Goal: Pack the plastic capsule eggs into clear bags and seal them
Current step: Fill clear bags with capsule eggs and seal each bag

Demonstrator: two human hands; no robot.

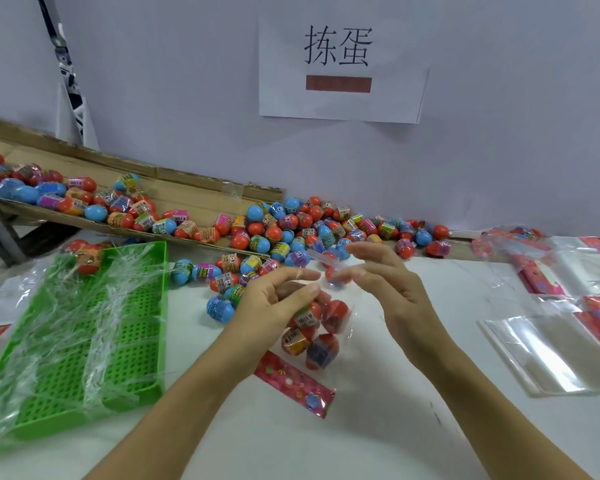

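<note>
Both hands (278,299) on filled bag (321,327)

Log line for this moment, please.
stage: closing filled bag | left hand: grips bag top | right hand: pinches flap | loose eggs: behind | seal: not visibly done

White paper sheet (340,67) fixed to the wall above the worktop: two large black printed characters, 拣蛋, with a solid brown-red bar beneath them that carries no legible writing. Capsule eggs (291,226) heaped along the wall and in the cardboard tray (187,192): each bears a coloured wrap label with barcode-like stripes and small print; a mark resembling "6" or "9" shows on a few, but the wording is too small and blurred to read. Pink patterned header strip (293,382) of the bag: printed motifs only, no readable text.
</note>
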